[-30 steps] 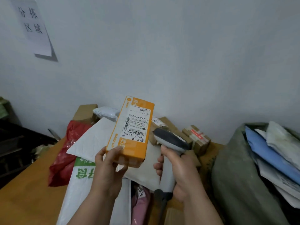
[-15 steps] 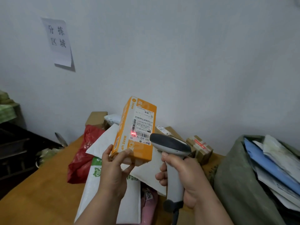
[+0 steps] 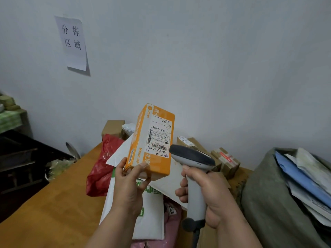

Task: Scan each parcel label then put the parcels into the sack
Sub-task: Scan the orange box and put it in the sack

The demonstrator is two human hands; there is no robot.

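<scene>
The orange cardboard parcel box stands tilted in the air above the wooden counter, its white shipping label turned toward the camera. The left hand clasps the box at its lower end, thumb on the front face and fingers behind. Just to the right, the right hand is clenched around the grip of a grey handheld barcode scanner, whose dark head sits beside the label's lower right corner, very close to the box edge; whether they touch cannot be told.

Under the hands lies a pile of parcels: a white padded mailer with green print, a second white mailer slanting behind the box, a red plastic bag at the pile's left edge, and a pink bag partly buried. Small brown taped cartons sit against the pale wall at the counter's far edge.

To the right stands the grey-green woven sack, its mouth open and holding a blue flat parcel and white ones. The left part of the counter is bare wood up to its left edge. A white paper sign hangs on the wall.
</scene>
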